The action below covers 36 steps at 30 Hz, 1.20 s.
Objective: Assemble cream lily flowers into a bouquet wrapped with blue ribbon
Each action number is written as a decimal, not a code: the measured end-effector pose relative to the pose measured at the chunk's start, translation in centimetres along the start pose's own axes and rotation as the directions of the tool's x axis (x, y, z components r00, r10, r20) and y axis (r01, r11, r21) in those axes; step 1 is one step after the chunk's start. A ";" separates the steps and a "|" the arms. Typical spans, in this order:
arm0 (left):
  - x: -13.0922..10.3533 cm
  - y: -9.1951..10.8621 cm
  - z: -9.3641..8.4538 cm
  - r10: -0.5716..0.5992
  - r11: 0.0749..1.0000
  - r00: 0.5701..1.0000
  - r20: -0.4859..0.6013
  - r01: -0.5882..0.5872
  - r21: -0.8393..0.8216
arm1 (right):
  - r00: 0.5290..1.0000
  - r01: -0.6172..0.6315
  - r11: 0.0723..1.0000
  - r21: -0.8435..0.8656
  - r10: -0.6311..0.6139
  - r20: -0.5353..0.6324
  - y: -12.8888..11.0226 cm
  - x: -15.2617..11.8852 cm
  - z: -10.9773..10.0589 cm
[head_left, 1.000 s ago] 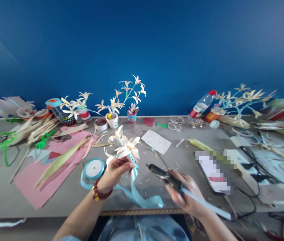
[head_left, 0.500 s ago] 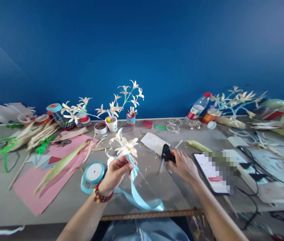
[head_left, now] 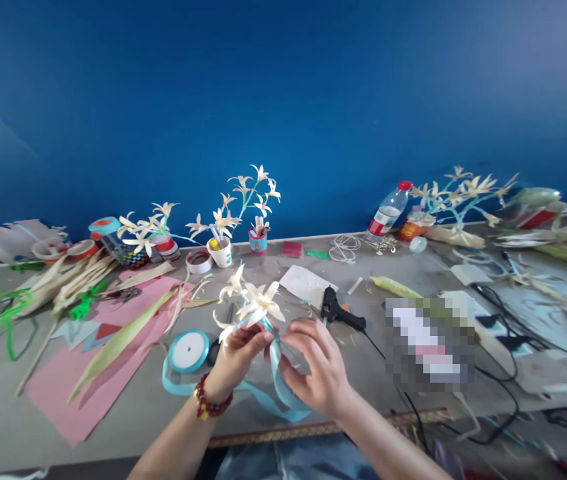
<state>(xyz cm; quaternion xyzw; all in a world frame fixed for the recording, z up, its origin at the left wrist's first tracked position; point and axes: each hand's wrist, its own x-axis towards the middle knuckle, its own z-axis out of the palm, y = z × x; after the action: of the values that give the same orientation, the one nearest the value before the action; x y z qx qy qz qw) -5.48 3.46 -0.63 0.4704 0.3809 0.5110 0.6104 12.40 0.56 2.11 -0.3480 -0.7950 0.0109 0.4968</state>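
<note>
In the head view my left hand (head_left: 243, 350) pinches the stem of a spray of cream artificial flowers (head_left: 259, 301), just below the blooms. Light blue ribbon (head_left: 276, 367) runs down from that stem and loops back over the table to a ribbon spool (head_left: 189, 351). Close on the right, my right hand (head_left: 316, 367) has its fingers curved and apart, the tips at the edge of the hanging ribbon. Whether they touch it I cannot tell. Behind this hand a black glue gun (head_left: 344, 311) lies on the table.
Pink paper (head_left: 71, 393) with a pale green husk (head_left: 123, 337) lies on the left. Flower sprays, cups and a plastic bottle (head_left: 388, 210) stand along the blue wall. A phone-like object (head_left: 426, 350), blurred out, lies on the right, near black cables (head_left: 501, 380).
My right hand has let go of the glue gun and moved left to the ribbon beside my left hand. The glue gun stays on the table. My left hand keeps the flower stem.
</note>
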 end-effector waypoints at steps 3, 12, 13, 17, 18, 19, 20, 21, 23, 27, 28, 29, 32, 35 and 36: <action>0.0 -0.2 0.0 0.012 1.000 1.000 -0.025 -0.012 -0.002 | 0.999 0.006 0.998 0.065 -0.004 -0.037 0.4 0.2 0.7; -0.5 0.2 0.4 -0.020 1.000 0.999 0.038 0.019 0.009 | 0.990 -0.078 0.975 0.210 0.100 -0.097 0.3 -0.2 0.7; -0.6 0.3 0.4 -0.016 1.000 0.998 0.053 0.015 0.012 | 0.986 -0.104 0.966 0.237 0.130 -0.100 0.3 -0.3 0.6; -0.6 0.6 0.3 -0.024 1.000 0.994 0.107 0.023 0.015 | 0.955 -0.238 0.898 0.370 0.285 -0.077 0.5 -0.4 0.6; -0.6 0.6 0.2 -0.036 0.999 0.992 0.119 0.034 0.018 | 0.947 -0.264 0.873 0.410 0.315 -0.061 0.5 -0.4 0.6; -0.6 0.5 0.1 -0.049 0.999 0.990 0.129 0.047 0.018 | 0.938 -0.287 0.848 0.446 0.342 -0.046 0.5 -0.5 0.6; -0.6 0.5 0.1 -0.061 0.998 0.988 0.141 0.059 0.014 | 0.931 -0.307 0.825 0.474 0.363 -0.029 0.6 -0.5 0.7; -0.6 0.4 0.0 -0.070 0.998 0.985 0.156 0.070 0.005 | 0.924 -0.325 0.805 0.496 0.381 -0.013 0.6 -0.6 0.7; -0.5 0.2 -0.1 -0.077 0.996 0.980 0.186 0.083 -0.022 | 0.910 -0.354 0.771 0.529 0.415 0.004 0.5 -0.6 0.7; -0.4 0.1 0.0 -0.087 0.990 0.975 0.207 0.107 -0.089 | 0.870 -0.403 0.663 0.631 0.491 0.040 0.4 -0.8 0.9; -0.4 0.2 0.0 -0.090 0.988 0.974 0.206 0.114 -0.103 | 0.859 -0.415 0.627 0.659 0.509 0.057 0.4 -0.8 1.0; -0.3 0.2 0.0 -0.094 0.986 0.974 0.207 0.119 -0.116 | 0.846 -0.432 0.590 0.683 0.527 0.080 0.3 -0.9 1.1; -0.3 0.2 0.1 -0.097 0.983 0.974 0.204 0.125 -0.133 | 0.794 -0.486 0.461 0.742 0.588 0.155 0.2 -0.9 1.3; -0.2 0.2 0.1 -0.095 0.984 0.977 0.189 0.120 -0.128 | 0.755 -0.504 0.332 0.797 0.618 0.220 0.1 -0.8 1.4; -0.2 0.2 0.1 -0.096 0.985 0.977 0.189 0.121 -0.125 | 0.748 -0.500 0.300 0.812 0.622 0.232 0.0 -0.7 1.4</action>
<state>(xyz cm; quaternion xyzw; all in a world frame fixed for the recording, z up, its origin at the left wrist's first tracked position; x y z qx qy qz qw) -5.48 3.23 -0.40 0.4510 0.3130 0.4564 0.7003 11.47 0.59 0.84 -0.3204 -0.4807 0.5399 0.6121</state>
